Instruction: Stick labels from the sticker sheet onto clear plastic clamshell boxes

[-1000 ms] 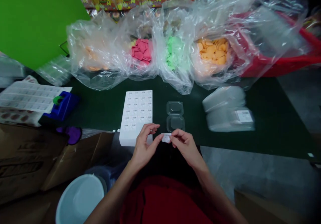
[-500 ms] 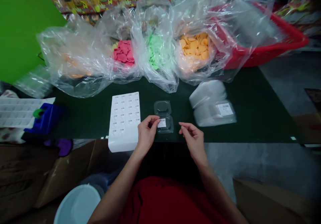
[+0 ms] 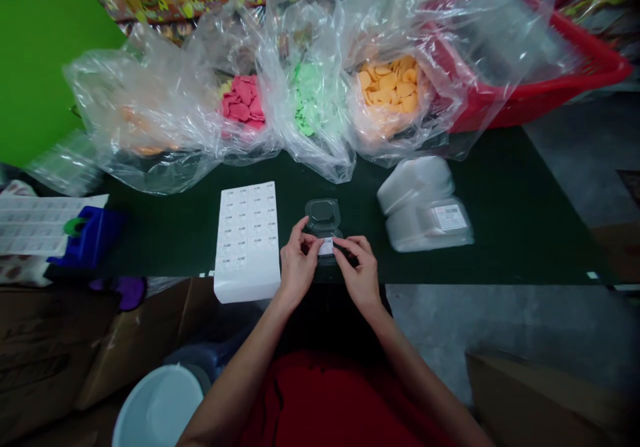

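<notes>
A small white label (image 3: 327, 246) is pinched at its left edge by my left hand (image 3: 300, 260) and at its right edge by my right hand (image 3: 359, 270). It lies over the near half of a clear hinged plastic box (image 3: 323, 214), whose two halves are spread open on the table. Whether the label touches the plastic I cannot tell. Left of my hands is a sheet of printed labels (image 3: 249, 227), its lower part bare. To the right, stacked clear boxes (image 3: 417, 187) lie nested, with a label (image 3: 449, 217) on the near end.
Plastic bags of pink pieces (image 3: 243, 102), green pieces (image 3: 309, 97) and orange pieces (image 3: 390, 87) line the back of the dark green table (image 3: 530, 233). A red basket (image 3: 540, 100) stands back right. A blue tape dispenser (image 3: 90, 237) sits at left, above a pale bucket (image 3: 157, 407).
My right hand has moved left and now grips the label's right edge. My left hand still pinches its left edge. The view has shifted slightly.
</notes>
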`<state>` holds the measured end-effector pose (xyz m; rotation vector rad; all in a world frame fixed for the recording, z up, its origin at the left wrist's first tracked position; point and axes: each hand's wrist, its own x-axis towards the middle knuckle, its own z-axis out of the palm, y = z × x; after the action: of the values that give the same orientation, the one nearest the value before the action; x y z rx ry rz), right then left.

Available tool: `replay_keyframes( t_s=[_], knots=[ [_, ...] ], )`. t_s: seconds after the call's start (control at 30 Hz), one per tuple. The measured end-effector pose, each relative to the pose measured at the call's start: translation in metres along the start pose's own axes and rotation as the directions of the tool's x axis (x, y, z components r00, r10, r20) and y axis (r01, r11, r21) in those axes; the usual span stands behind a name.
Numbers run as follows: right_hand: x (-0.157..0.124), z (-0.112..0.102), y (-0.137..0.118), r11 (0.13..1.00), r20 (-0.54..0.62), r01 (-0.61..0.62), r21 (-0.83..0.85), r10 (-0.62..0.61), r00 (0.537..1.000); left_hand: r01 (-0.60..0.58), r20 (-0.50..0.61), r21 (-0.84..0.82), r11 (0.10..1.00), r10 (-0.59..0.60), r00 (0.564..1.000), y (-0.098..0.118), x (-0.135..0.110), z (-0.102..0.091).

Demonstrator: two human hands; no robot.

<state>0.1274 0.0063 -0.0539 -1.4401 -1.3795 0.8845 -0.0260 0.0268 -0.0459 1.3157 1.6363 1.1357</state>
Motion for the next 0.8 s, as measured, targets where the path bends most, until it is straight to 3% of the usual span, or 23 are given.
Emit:
replay_keyframes(
  t_s=[0.13,0.27,0.4,0.47,0.63,0.8],
  knots=[
    [0.000,0.009,0.007,0.981,0.024,0.113,-0.155,-0.110,0.994,-0.079,0.053,0.094,0.992,0.074,0.996,0.002,-0.003,0.001],
    [-0.001,0.013,0.012,0.972,0.016,0.140,-0.189,-0.140,0.990,-0.205,0.043,0.241,0.949,0.201,0.979,0.002,-0.009,0.003],
    [-0.001,0.014,0.011,0.975,0.016,0.130,-0.178,-0.129,0.991,-0.132,-0.099,0.335,0.933,0.174,0.980,-0.005,-0.009,0.000],
    [-0.002,0.016,0.009,0.978,0.011,0.113,-0.173,-0.113,0.994,-0.107,-0.116,0.329,0.938,0.152,0.982,-0.009,-0.008,-0.004],
    [-0.006,0.030,-0.002,0.948,0.012,0.086,-0.306,-0.087,0.996,-0.217,0.050,0.261,0.941,0.212,0.976,-0.020,-0.014,-0.014],
    [-0.009,0.044,-0.009,0.869,0.062,0.111,-0.482,-0.093,0.994,-0.215,0.121,0.150,0.965,0.198,0.973,-0.036,-0.021,-0.024]
  ],
)
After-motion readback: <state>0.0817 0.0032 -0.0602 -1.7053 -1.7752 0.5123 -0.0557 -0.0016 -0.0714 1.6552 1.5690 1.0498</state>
